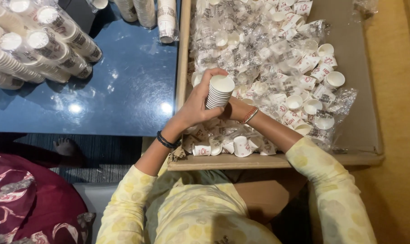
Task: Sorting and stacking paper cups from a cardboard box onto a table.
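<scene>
Short stack of nested white paper cups held just above the near-left part of the cardboard box, mouths up, tilted slightly toward the table edge. Left hand wrapped around the stack's side, fingers curled over the rim and grasping it. Right hand tucked under and behind the stack; closed or loose cannot be told, since the stack hides most of it. Loose cups and crumpled clear wrappers spread across the box floor, thickest toward the far edge. Wrapped cup sleeves piled at the far-left corner of the blue table. Best handled, by the look of it, with the stack kept straight, rims level, gentle pressure from below so cups seat evenly without crushing the thin walls
</scene>
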